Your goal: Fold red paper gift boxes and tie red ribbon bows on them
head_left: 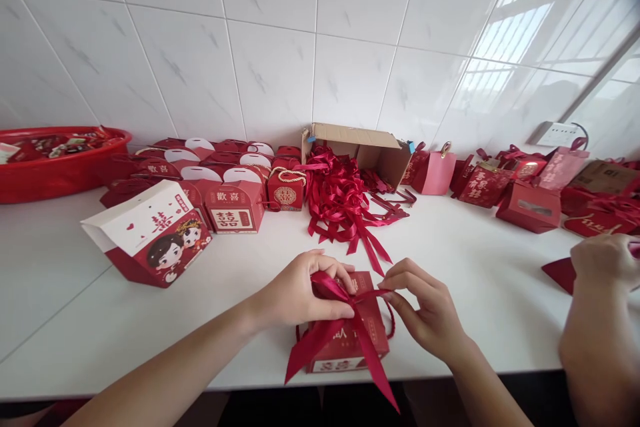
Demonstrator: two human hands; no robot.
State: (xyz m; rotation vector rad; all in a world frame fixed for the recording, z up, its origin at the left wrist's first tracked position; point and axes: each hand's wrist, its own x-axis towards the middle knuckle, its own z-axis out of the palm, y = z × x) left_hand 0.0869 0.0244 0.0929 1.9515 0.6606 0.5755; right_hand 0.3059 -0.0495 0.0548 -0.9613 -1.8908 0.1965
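A red gift box (370, 327) with pale lettering and a dark red cord handle stands near the table's front edge. Across its top lies a shiny red ribbon (313, 347), looped into a bow, its two tails hanging down over the front. My left hand (310, 290) is closed on the bow at its left loop and knot, thumb and fingers pinched together. To the right, my right hand (423, 307) pinches the ribbon's right loop between thumb and fingertips, pulled out sideways. Part of the box top is hidden by my left hand and the ribbon.
Behind the box, red ribbons (335, 193) spill from a cardboard box (357, 137). Several folded red boxes (233, 197), a larger white-and-red box (150, 233) and a red basin (60, 173) stand left. More boxes (530, 203) and another person's hand (603, 263) are right.
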